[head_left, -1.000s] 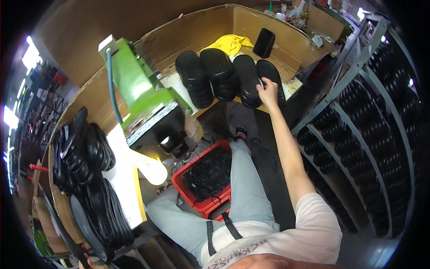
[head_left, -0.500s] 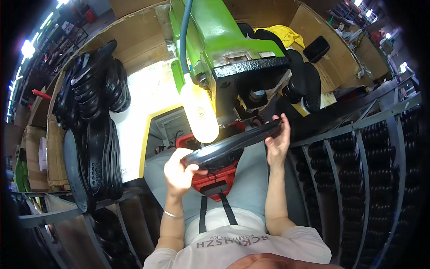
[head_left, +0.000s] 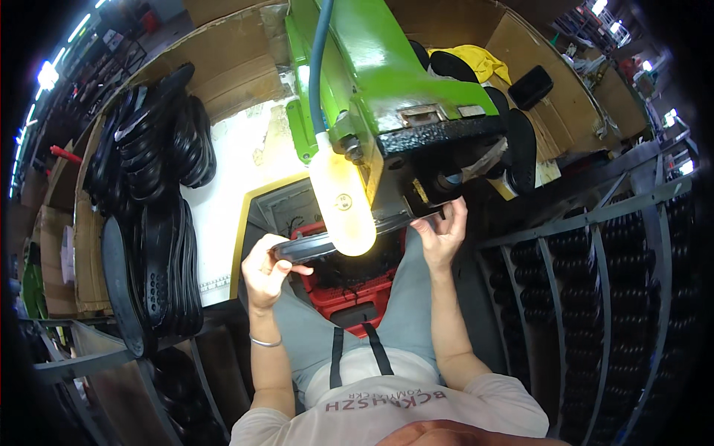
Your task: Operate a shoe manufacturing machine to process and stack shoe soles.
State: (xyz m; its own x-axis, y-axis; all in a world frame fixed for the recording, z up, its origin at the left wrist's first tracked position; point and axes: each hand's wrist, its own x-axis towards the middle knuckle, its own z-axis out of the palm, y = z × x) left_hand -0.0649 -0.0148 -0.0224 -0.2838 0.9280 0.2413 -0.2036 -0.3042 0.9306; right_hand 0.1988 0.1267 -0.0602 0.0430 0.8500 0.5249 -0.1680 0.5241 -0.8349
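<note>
Between my two hands a black shoe sole (head_left: 303,248) is held lengthwise, its edge turned up toward me. My left hand (head_left: 266,273) pinches the left end between thumb and fingers. At the other end my right hand (head_left: 443,234) grips the sole, thumb on the near side, just below the black head of a green machine (head_left: 416,89). The machine's lit yellowish lamp (head_left: 342,202) hangs in front of the sole and hides part of its middle. Below it, a red plastic basket (head_left: 355,303) with dark scraps sits between my legs.
Stacks of black soles (head_left: 152,271) stand on the white tabletop (head_left: 223,171) at left. More soles (head_left: 520,149) lie right of the machine, near a yellow cloth (head_left: 476,61) and a black phone-like object (head_left: 531,88). Metal racks (head_left: 602,297) filled with soles flank me, and cardboard walls (head_left: 223,63) enclose the table.
Both hands have moved the sole leftward; its right end is now under the machine head, and the sole lies flatter. The machine and lamp appear shifted right as my view moved slightly.
</note>
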